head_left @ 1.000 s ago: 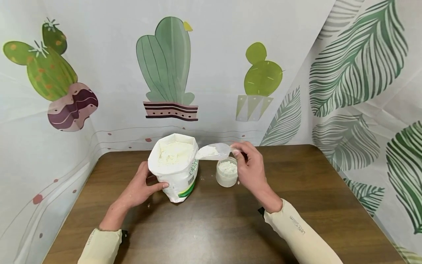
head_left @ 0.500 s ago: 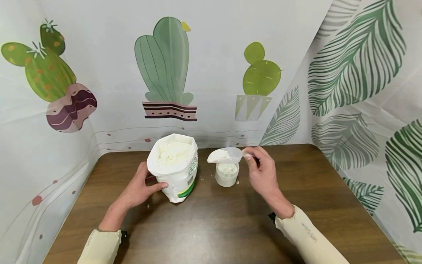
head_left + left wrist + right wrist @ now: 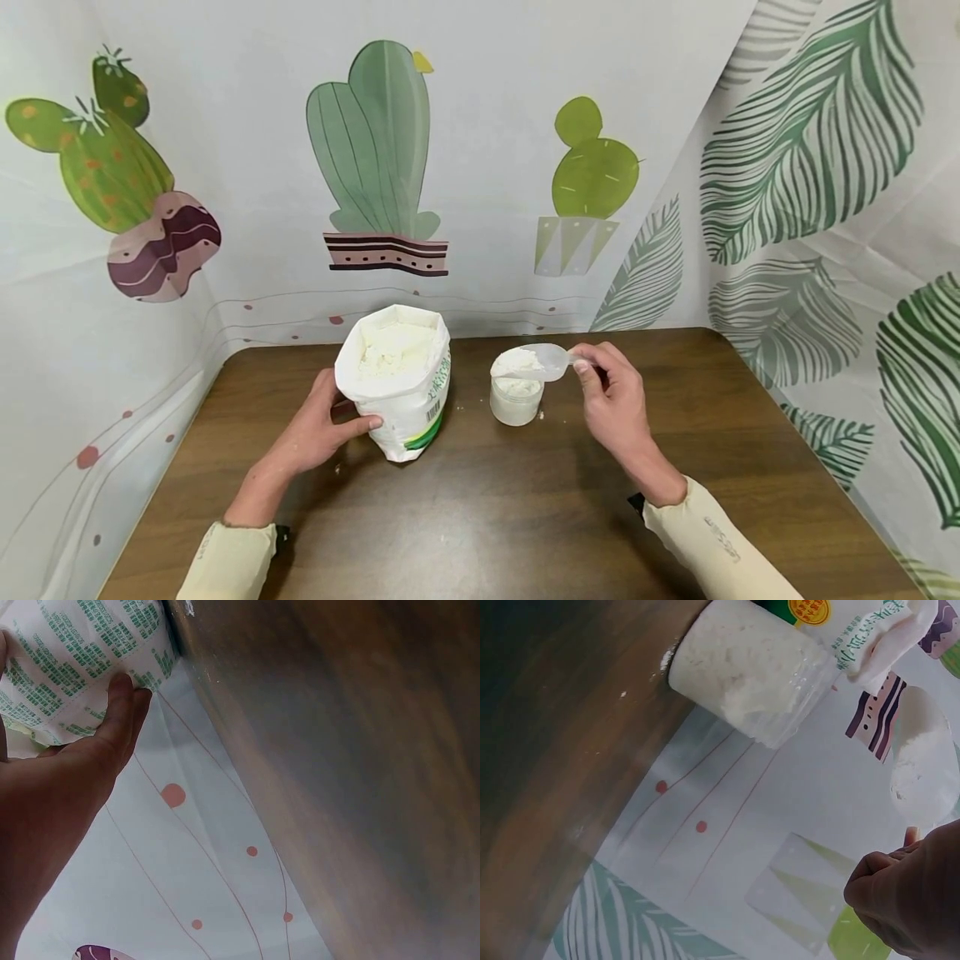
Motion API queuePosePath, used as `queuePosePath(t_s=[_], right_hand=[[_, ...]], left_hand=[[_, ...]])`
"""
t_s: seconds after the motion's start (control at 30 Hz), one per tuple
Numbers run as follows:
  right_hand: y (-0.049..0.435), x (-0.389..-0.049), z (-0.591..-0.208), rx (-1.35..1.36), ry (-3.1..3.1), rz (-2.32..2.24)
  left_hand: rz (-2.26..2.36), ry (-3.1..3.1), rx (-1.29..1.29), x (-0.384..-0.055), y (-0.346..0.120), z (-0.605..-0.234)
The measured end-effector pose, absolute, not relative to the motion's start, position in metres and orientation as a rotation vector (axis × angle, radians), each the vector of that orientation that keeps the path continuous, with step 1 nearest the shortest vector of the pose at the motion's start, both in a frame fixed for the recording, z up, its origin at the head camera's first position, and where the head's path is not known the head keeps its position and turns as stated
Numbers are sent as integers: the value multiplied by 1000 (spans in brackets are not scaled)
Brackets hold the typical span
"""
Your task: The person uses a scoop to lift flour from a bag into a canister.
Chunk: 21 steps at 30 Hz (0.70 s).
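Note:
My left hand (image 3: 318,429) grips the lower left side of an open white bag (image 3: 405,404) full of white powder, its thumb across the front. The bag stands upright; its printed side (image 3: 82,656) shows in the left wrist view. My right hand (image 3: 615,400) pinches the handle of a clear plastic scoop (image 3: 553,362) between thumb and fingers. White powder lies in the scoop's front part. The scoop is held over a small clear jar (image 3: 516,408), which holds white powder. In the right wrist view, the jar (image 3: 742,671) appears largely full, and the scoop (image 3: 922,765) is apart from it.
The brown wooden table (image 3: 465,525) carries specks of spilled powder around the jar. Behind it hangs a white cloth backdrop (image 3: 495,150) printed with cacti and leaves, close to the table's back edge.
My right hand has moved right and slightly down, carrying the loaded scoop from beside the bag's rim to above the jar. My left hand and the bag stay in place.

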State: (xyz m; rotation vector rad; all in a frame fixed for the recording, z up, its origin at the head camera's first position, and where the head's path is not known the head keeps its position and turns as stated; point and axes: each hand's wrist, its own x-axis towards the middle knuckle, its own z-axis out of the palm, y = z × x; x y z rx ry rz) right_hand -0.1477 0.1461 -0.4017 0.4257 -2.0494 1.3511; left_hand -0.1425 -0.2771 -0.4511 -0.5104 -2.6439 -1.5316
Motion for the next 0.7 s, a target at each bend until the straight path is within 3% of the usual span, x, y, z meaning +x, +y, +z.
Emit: queuePosePath(t_s=[0.7], right_hand=[[173,-154,-413,382,-2158,1229]], left_hand=[[-1548,-2640,-508,-143,-277,-452]])
